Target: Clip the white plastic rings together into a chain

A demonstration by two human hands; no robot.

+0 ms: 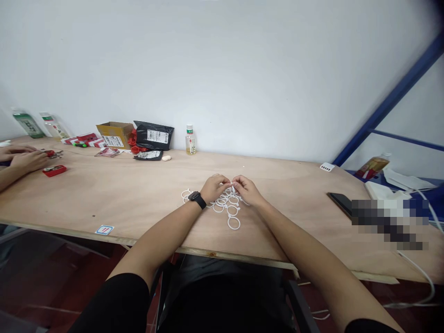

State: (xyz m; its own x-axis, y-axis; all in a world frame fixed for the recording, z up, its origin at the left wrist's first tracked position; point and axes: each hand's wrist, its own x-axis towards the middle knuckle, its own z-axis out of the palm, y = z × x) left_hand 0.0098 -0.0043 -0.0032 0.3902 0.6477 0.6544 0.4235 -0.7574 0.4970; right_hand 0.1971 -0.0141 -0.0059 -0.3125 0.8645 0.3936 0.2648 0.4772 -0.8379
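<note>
Several white plastic rings (234, 223) lie in a loose cluster on the wooden table, some joined to one another by small tabs. At the far side of this cluster my left hand (215, 187) and my right hand (247, 189) meet fingertip to fingertip. The left fingers are pinched together on part of a white ring, and a dark watch sits on that wrist. My right thumb and fingers also pinch a bit of white ring, beside the left fingertips. The exact joint between the fingers is too small to make out.
Against the wall stand a bottle (190, 139), a black parcel bag (154, 135) and a cardboard box (115, 134). Another person's hands (27, 159) are at the far left, near a small red box (54, 170). A phone (340, 203) and a white cable (421, 273) lie to the right.
</note>
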